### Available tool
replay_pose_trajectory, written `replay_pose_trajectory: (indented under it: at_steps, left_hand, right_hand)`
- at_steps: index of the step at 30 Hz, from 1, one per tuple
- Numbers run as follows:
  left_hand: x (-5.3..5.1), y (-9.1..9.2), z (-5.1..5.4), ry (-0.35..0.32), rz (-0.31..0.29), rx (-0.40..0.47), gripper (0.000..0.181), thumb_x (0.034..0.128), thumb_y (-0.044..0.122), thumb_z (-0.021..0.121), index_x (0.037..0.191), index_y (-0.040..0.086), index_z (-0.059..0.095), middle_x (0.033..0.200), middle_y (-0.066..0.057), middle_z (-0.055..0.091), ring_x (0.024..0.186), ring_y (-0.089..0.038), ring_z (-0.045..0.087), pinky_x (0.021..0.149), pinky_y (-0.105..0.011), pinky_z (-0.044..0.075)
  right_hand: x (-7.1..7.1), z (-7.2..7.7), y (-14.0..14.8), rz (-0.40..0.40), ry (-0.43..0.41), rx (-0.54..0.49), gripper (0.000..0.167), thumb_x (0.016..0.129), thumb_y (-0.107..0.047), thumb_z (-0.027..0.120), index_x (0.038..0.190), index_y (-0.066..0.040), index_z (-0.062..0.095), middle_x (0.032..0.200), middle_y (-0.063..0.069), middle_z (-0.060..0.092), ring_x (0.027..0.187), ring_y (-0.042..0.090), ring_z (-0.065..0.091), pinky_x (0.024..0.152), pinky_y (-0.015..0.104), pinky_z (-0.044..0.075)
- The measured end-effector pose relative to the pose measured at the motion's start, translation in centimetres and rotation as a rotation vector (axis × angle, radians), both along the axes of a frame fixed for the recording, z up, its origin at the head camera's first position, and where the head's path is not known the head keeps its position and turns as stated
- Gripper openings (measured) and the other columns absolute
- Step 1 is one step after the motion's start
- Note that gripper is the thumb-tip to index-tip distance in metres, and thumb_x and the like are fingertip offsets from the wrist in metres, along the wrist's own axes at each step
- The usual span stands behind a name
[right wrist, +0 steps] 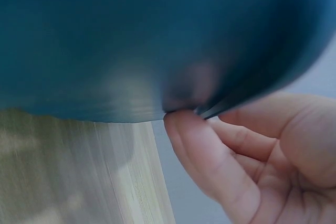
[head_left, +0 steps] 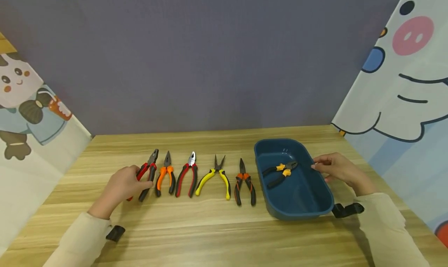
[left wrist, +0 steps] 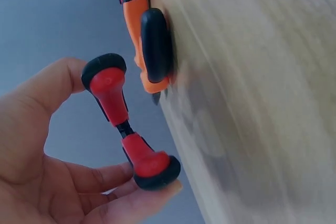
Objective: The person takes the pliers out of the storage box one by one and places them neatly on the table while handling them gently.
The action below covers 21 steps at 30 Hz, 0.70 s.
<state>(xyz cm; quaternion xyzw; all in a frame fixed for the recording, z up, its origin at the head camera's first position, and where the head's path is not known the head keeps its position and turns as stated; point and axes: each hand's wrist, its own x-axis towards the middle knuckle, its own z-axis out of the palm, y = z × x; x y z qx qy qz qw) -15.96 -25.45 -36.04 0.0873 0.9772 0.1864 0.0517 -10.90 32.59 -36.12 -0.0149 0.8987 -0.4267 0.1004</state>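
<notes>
My left hand holds red-and-black combination pliers by the handles, thumb on one side and fingers on the other. In the left wrist view the pliers show their red and black handle ends, spread apart, above the tabletop. At the right, my right hand pinches the right rim of a blue plastic bin. The right wrist view shows the thumb and fingers at the edge of the bin. Inside the bin lie yellow-and-black pliers.
Between hand and bin lie orange-and-black needle-nose pliers, red-and-black pliers, yellow needle-nose pliers and orange-and-black long-nose pliers, in a row on the wooden table. A grey panel stands behind.
</notes>
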Motion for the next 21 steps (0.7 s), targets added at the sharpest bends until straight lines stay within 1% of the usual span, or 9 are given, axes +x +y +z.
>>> replay_pose_trajectory:
  at_steps: [6, 13, 15, 21]
  left_hand:
    - [-0.6, 0.1, -0.5, -0.020, 0.002, 0.002, 0.037, 0.0794, 0.034, 0.071, 0.075, 0.004, 0.049, 0.056, -0.003, 0.042, 0.044, -0.015, 0.041, 0.046, -0.029, 0.033]
    - [-1.3, 0.2, -1.0, -0.010, 0.005, -0.009, 0.038, 0.0796, 0.035, 0.070, 0.072, 0.005, 0.048, 0.059, -0.003, 0.040, 0.049, -0.015, 0.038, 0.048, -0.029, 0.031]
    - [-1.5, 0.3, -1.1, -0.021, 0.010, -0.003, 0.038, 0.0799, 0.034, 0.070, 0.071, 0.004, 0.048, 0.059, -0.003, 0.040, 0.048, -0.015, 0.038, 0.047, -0.028, 0.031]
    - [-1.7, 0.2, -1.3, -0.064, 0.029, 0.014, 0.038, 0.0801, 0.033, 0.070, 0.066, 0.007, 0.046, 0.056, -0.002, 0.039, 0.045, -0.013, 0.035, 0.044, -0.027, 0.032]
  right_hand:
    - [0.1, 0.1, 0.1, 0.000, 0.004, -0.005, 0.055, 0.096, -0.022, 0.056, 0.132, 0.016, 0.041, 0.119, 0.031, 0.055, 0.082, 0.010, 0.063, 0.066, 0.033, 0.055]
    - [0.1, 0.1, 0.1, -0.004, 0.008, 0.000, 0.054, 0.096, -0.021, 0.055, 0.131, 0.017, 0.041, 0.119, 0.032, 0.055, 0.081, 0.011, 0.064, 0.066, 0.033, 0.055]
    - [0.1, 0.1, 0.1, -0.006, 0.010, -0.001, 0.054, 0.096, -0.021, 0.055, 0.131, 0.017, 0.041, 0.119, 0.032, 0.055, 0.081, 0.012, 0.064, 0.066, 0.033, 0.055]
    - [0.1, 0.1, 0.0, 0.000, 0.009, -0.002, 0.055, 0.096, -0.022, 0.055, 0.132, 0.017, 0.040, 0.120, 0.032, 0.055, 0.089, 0.019, 0.065, 0.068, 0.035, 0.055]
